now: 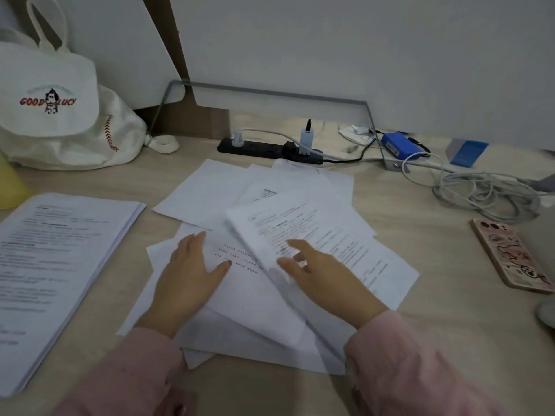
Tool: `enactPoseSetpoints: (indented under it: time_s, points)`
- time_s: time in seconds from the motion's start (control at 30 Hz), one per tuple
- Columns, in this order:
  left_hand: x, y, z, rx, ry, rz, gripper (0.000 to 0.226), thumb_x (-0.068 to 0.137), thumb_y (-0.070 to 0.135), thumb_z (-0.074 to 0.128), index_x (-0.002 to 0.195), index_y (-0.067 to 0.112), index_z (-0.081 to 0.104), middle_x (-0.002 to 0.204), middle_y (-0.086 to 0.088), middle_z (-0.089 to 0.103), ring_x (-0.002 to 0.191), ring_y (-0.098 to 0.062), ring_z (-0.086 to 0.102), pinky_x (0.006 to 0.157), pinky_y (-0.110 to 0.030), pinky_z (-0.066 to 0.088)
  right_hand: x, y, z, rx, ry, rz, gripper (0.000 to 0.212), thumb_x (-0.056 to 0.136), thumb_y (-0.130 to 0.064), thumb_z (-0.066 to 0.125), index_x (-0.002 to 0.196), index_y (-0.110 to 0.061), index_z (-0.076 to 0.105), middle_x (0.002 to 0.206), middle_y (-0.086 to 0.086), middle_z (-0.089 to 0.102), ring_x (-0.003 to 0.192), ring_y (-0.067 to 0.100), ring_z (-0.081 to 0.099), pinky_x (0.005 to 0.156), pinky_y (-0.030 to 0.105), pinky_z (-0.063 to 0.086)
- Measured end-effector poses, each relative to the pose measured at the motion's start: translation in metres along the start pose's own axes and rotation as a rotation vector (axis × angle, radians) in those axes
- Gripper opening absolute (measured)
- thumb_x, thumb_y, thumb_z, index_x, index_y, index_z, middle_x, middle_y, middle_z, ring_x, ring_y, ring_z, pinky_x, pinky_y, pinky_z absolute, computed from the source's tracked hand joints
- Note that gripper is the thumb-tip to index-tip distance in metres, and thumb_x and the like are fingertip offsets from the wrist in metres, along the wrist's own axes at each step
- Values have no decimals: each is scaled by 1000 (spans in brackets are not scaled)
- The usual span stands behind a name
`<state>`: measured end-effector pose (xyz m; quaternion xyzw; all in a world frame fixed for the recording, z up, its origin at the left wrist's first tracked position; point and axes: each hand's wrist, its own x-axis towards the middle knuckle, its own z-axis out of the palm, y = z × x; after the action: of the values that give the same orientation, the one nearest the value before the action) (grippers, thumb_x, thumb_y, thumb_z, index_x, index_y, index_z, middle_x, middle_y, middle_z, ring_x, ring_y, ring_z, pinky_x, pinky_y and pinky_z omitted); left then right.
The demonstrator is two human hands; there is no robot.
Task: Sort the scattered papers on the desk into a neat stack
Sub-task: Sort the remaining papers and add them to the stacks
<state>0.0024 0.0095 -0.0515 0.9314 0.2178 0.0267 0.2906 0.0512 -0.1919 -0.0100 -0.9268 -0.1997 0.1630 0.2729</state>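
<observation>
L hand [190, 271], R hand [318, 274] flat, released on papers [210, 187]; stack [60, 250] left, phone [510, 256] rt.

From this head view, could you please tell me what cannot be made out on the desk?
Head view:
1. Print on the scattered papers: too blurred to read.
2. Right hand: motion blur hides whether it grips the sheets.
3. Sheets beneath the left hand: covered by it and by overlapping pages.
4. Stack of papers at left: cut off by the frame's left edge.

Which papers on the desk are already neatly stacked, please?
The thick stack at far left; the sheets under the left hand and right hand lie fanned.
</observation>
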Motion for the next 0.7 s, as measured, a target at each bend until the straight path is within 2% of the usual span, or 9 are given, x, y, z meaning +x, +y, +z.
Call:
enactPoseSetpoints:
  time_s: [0.07,0.17,0.27,0.33,0.4,0.5,0.53,0.6,0.7]
  points:
    - [6,-4,0,23,-16,-60,82,82,42,62,146,13,19,149,-10,26,137,-28,25,106,-42,30,12,13,0,85,-63,46,54,91,-48,45,140,-28,33,141,2,46,122,19,50,102,37,41]
    - [15,-4,0,-48,-34,-118,81,78,36,69,141,8,27,140,-13,33,129,-30,34,99,-42,37,27,43,-24,-17,123,154,61,87,-40,57,141,-23,33,144,8,38,125,26,44,101,39,40]
    - [21,-5,0,-180,-75,-158,52,82,27,66,125,9,43,124,-8,49,105,-25,52,85,-36,44,32,79,-49,-152,174,325,76,81,-41,64,143,-16,29,146,16,32,132,34,32,105,42,32]
    - [18,-4,-2,-249,-71,-139,22,88,26,57,105,15,50,102,-1,57,84,-17,54,68,-30,42,30,97,-57,-179,132,391,82,79,-45,66,144,-14,27,145,17,30,133,35,27,107,40,28]
    - [12,-4,-6,-292,-60,-121,10,92,28,51,88,18,50,87,3,57,73,-10,52,59,-25,37,28,108,-59,-203,118,424,82,77,-50,66,141,-14,31,141,15,33,131,34,28,105,39,29]
    - [2,-3,-11,-311,-16,-131,20,95,31,43,84,17,53,82,6,57,72,-10,52,58,-25,36,30,116,-62,-164,123,446,66,74,-52,67,124,-16,44,116,7,51,114,28,46,91,38,41]
    - [-1,-4,-12,-314,11,-148,21,96,30,41,87,16,54,83,4,57,73,-13,52,60,-28,36,31,116,-62,-129,115,452,55,75,-51,67,112,-16,47,101,2,54,100,24,53,80,35,45]
    - [-6,-7,-13,-337,65,-179,21,97,27,38,93,14,54,91,-2,56,82,-18,50,69,-30,34,32,115,-60,-66,128,441,32,82,-42,63,90,-15,48,80,-2,52,71,14,51,58,28,38]
    - [-12,-7,-13,-383,62,-212,17,98,19,36,102,12,51,100,-4,50,88,-18,45,75,-27,30,27,105,-59,261,272,400,19,89,-23,56,75,-11,51,74,5,56,62,17,51,55,26,37]
